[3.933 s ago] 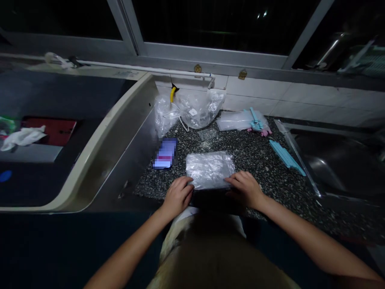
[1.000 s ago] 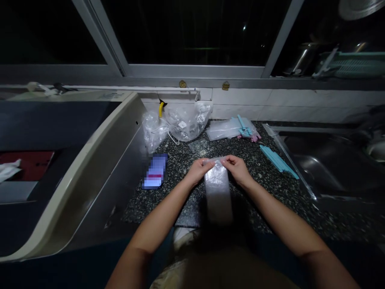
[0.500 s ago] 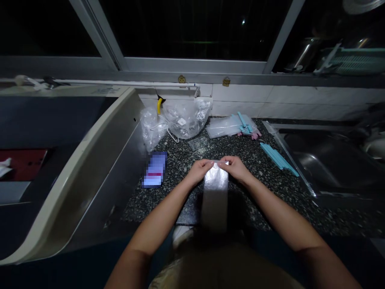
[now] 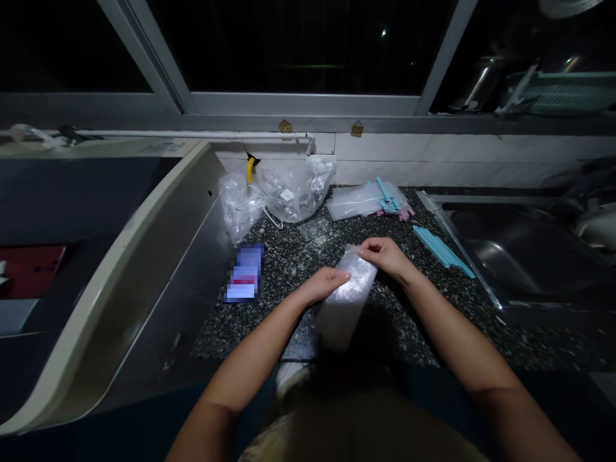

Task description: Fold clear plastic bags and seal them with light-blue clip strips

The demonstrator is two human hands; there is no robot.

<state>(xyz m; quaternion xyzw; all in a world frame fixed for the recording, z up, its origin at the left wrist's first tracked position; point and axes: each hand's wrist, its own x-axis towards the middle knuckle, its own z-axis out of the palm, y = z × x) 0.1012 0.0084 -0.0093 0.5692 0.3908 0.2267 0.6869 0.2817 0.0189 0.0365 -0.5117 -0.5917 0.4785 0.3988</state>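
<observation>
A clear plastic bag, long and narrow, hangs tilted over the counter's front edge between my hands. My left hand pinches its left side between thumb and fingers. Higher up, my right hand grips the top right corner. Beyond them on the speckled counter lies a stack of flat clear bags with light blue strips and pink pieces on and beside it. More light blue strips lie together to the right of my right hand.
A blurred-out phone lies at the left, beside a large metal-sided appliance. Crumpled clear plastic rests near the tiled wall, with a small clear packet before it. On the right is a sink.
The bag has tilted, its top now leaning right. My left hand has slid down its side, while my right hand has risen slightly to the right.
</observation>
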